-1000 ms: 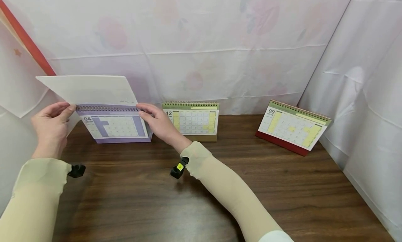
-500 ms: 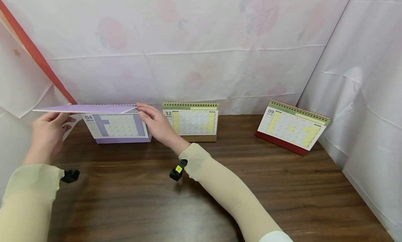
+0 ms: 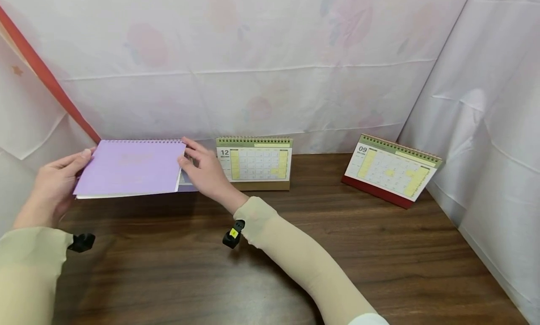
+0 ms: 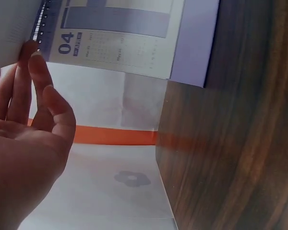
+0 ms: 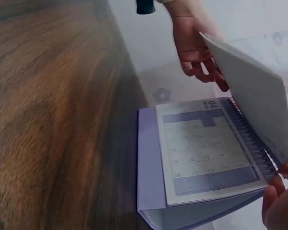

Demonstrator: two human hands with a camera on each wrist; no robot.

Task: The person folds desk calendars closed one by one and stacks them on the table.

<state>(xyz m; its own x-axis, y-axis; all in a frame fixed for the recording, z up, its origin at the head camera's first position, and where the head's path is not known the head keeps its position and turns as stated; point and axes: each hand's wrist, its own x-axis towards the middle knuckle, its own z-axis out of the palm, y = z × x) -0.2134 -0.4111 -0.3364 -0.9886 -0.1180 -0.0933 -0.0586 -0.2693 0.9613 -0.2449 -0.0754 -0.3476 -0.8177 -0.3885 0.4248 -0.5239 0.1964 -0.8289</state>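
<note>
A purple desk calendar stands at the left, its purple cover (image 3: 131,168) tilted down over the front. Beneath the raised cover and sheets, the 04 page (image 5: 209,148) shows in the right wrist view. My left hand (image 3: 52,182) holds the calendar's left side, thumb by the cover's upper edge; in the left wrist view its fingertips touch the end of the spiral binding (image 4: 38,28). With thumb and fingers my right hand (image 3: 208,172) grips the upper right corner by the binding. Part of the lower page and purple base shows beside the cover's right edge.
A calendar showing 12 (image 3: 259,164) stands just right of the purple one, partly behind my right hand. Farther right is a red-based calendar showing 09 (image 3: 390,171), set at an angle. Patterned white cloth (image 3: 253,43) hangs behind the wooden table (image 3: 190,268).
The cover and sheets have swung from above the binding forward and down over the 04 page. My left hand has moved down and slightly left; my right hand has stayed at the binding's right end.
</note>
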